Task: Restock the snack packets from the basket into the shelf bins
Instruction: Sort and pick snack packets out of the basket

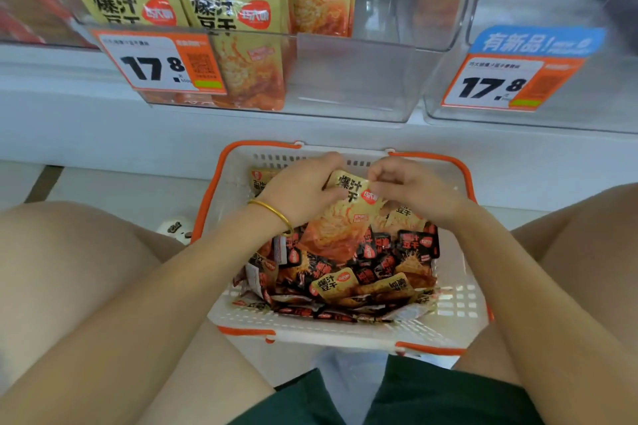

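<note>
Facing a white shelf (86, 134), my bare legs on both sides of the basket, green shorts (431, 397) at the bottom edge. Two clear bins sit on the shelf. The left bin (345, 79) has gold packets (221, 10) standing upright in its left part, and its right part shows only clear plastic. The right bin (604, 97) is just beside it, contents too blurred to tell. A white basket (459, 314) with orange handles sits on the floor between my legs, below the left bin. It holds a loose pile (362, 272) of small packets, mostly black and red with some gold, lying flat and overlapping. A bigger gold packet (348, 214) is held over the far half of the basket, above the pile, tilted with its top toward the shelf. My left hand (300, 190) grips its upper left edge, fingers curled round it. My right hand (411, 190) pinches its top right corner, fingers bunched together. An orange price tag (152, 65) reading 17.8 is on the left bin's front, and a second tag (500, 83) with a blue header is on the right bin. A gold bangle (272, 210) is on my left wrist.
</note>
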A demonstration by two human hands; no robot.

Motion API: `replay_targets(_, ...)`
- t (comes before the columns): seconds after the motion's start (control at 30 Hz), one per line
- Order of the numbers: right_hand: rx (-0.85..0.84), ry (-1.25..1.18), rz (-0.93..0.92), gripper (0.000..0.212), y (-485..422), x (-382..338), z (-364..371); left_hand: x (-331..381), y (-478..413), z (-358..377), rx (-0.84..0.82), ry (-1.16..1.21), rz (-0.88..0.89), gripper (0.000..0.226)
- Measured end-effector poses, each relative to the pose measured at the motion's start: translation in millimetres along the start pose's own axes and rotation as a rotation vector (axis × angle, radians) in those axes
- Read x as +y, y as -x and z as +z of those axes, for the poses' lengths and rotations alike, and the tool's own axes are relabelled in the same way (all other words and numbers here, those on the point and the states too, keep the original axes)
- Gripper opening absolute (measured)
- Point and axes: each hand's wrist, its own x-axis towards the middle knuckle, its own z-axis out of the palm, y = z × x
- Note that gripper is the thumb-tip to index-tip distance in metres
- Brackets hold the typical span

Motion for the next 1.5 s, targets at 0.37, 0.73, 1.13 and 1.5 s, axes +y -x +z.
replay_targets(0.37, -0.023, -0.4, -0.179, 0.028, 36.6, -96.7, -3.8, 44.5, 25.9, -87.7, 0.586, 0.548, 0.158, 0.011)
replay_targets(0.73, 0.619, 0.257, -0.415, 0.019, -27.3, -211.2, -41.0, 2.6, -10.1, -90.3, 0.851, -0.538, 0.076, 0.046)
replay_targets(1.13, 0.481, 0.623, 0.132, 0.023, -124.1, -187.3, -43.6, -8.2, -19.4, -85.6, 0.935, -0.672, 0.098, 0.046)
replay_targets(1.5, 0.358, 0.487, 0.249, 0.032, -123.9, -187.8, -38.0, -8.2, -18.8, -85.1, 0.938, -0.663, 0.111, 0.046)
